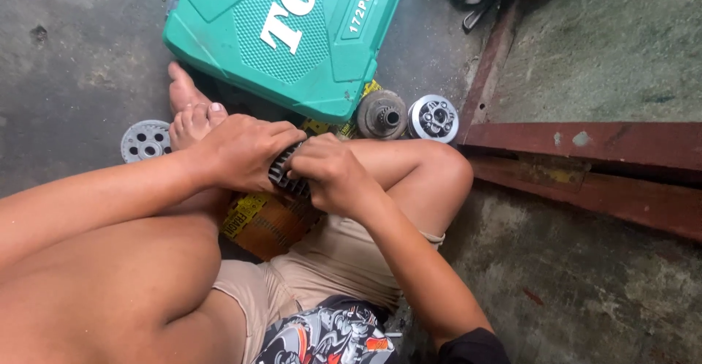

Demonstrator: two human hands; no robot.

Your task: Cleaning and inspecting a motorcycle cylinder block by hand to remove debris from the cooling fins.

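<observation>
Gripping the dark toothed gear (291,177) between both hands above the lap, left hand (245,152) and right hand (329,170) fingers closed tight around it, works best with steady, even pressure near the teal tool case (285,27).

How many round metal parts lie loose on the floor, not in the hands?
3: a holed disc beside the foot, and a rusty hub and shiny hub by the green case. Others may be hidden.
</observation>
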